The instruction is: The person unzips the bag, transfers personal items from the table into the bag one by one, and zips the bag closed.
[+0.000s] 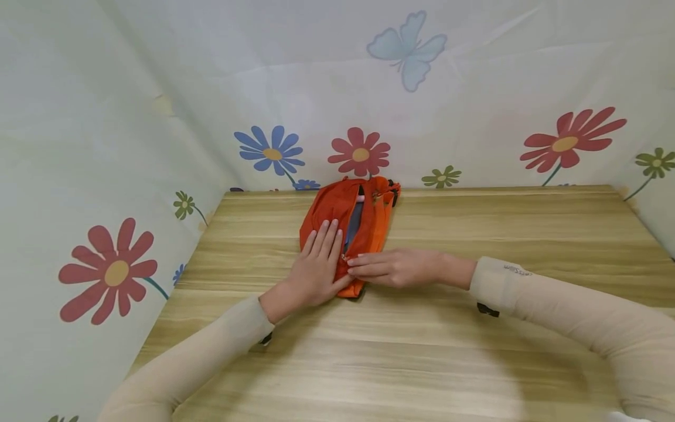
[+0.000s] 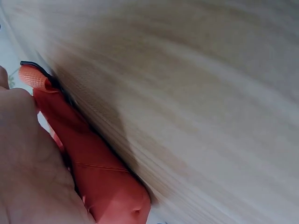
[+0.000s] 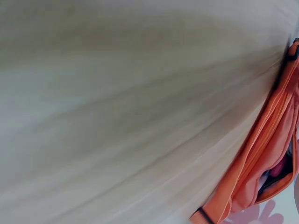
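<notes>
An orange-red zippered bag [image 1: 328, 202] lies on the table, its front zipper parted in a long gap. Through that gap show grey-blue contents [image 1: 355, 221], with something pale pink near the top. My left hand [image 1: 313, 272] rests with straight fingers on the lower left of the bag. At the lower end of the gap, my right hand [image 1: 395, 266] pinches the zipper pull [image 1: 344, 257] with its fingertips. The left wrist view has the bag's side [image 2: 93, 154] beside my palm. In the right wrist view the orange strap edge [image 3: 247, 163] and the opening appear.
The wood-grain table [image 1: 474, 228] extends on both sides of the bag and toward me. Behind it hangs a pale cloth backdrop [image 1: 474, 105] printed with flowers and a butterfly. Black buckles [image 1: 394, 190] sit at the bag's far end, by the table's back edge.
</notes>
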Available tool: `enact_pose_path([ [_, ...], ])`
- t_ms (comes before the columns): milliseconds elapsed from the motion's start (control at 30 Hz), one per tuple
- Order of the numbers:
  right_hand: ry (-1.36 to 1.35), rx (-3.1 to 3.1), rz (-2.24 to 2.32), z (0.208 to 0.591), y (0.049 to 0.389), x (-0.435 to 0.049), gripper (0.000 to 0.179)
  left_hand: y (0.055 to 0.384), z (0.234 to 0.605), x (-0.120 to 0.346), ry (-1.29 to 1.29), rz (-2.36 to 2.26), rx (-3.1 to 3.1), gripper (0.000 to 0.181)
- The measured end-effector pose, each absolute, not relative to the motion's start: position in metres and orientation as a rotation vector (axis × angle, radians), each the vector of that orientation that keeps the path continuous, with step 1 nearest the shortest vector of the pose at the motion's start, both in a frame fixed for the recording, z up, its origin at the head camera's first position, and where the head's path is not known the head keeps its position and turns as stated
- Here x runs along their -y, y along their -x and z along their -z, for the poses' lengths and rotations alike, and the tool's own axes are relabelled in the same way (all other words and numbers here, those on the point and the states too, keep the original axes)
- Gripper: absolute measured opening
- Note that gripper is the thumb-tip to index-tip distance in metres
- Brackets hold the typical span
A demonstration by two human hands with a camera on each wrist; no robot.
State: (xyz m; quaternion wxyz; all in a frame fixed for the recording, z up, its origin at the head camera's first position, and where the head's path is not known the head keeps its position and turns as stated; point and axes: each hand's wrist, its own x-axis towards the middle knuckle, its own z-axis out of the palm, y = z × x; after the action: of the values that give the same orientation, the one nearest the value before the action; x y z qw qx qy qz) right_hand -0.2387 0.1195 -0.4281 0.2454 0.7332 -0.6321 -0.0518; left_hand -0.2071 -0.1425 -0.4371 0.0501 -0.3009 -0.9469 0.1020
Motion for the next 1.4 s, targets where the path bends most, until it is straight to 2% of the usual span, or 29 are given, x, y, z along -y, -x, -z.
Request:
enact_pose_path([
  [600,-1.823,1.953,0.337,0.415,0.276,-0.148,0.054,0.199,0.444,0.132,0.943,-0.416,2.841,0.085],
  [733,-1.821,2.044,0.235,0.413,0.27,-0.145,0.053,0.196,0.445,0.13,0.92,-0.407,2.877,0.085],
  [933,-1.794,2.113,-0.161,0.409,0.252,-0.136,0.047,0.184,0.437,0.128,0.778,-0.196,2.989,0.084],
  [1167,-1.71,2.011,-0.41,0.394,0.234,-0.127,0.054,0.184,0.421,0.12,0.59,-0.077,2.947,0.087],
  [1400,-1.754,1.9,-0.291,0.384,0.234,-0.127,0.049,0.199,0.423,0.118,0.521,-0.162,2.843,0.078],
])
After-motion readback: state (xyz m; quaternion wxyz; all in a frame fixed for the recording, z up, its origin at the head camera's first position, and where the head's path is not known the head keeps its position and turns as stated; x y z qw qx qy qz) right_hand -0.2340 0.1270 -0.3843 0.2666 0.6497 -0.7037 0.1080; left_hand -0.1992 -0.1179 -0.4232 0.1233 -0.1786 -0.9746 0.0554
